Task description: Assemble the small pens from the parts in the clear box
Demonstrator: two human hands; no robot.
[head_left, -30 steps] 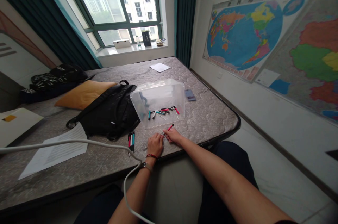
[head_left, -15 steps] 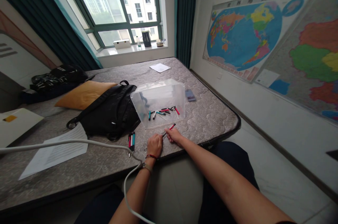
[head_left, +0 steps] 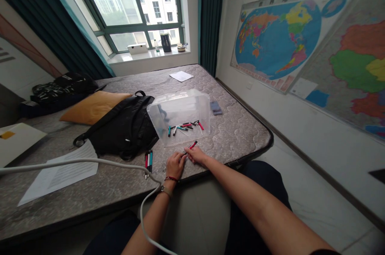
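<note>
Over the near edge of the mattress, my right hand (head_left: 196, 154) is closed on a red pen (head_left: 193, 145) with a black end, which points up and to the right. My left hand (head_left: 175, 164) is closed at the pen's lower end, its fingertips close against those of my right hand; the small parts between them are too fine to make out. Just beyond lies a clear plastic box (head_left: 180, 106) on its side, with several pen parts (head_left: 185, 126) in red, teal, white and black inside. Left of my left hand, several pens (head_left: 148, 162) lie side by side.
A white cable (head_left: 126, 162) crosses in front of the pens and my left wrist. To the left are a black backpack (head_left: 120, 126), a printed sheet (head_left: 69, 171) and an orange pillow (head_left: 96, 106). A phone-like flat object (head_left: 215, 108) lies right of the box.
My hands have drawn slightly closer together at the pen's lower end, and more of its red barrel shows. The view has shifted a little; the box and loose pens stay put.
</note>
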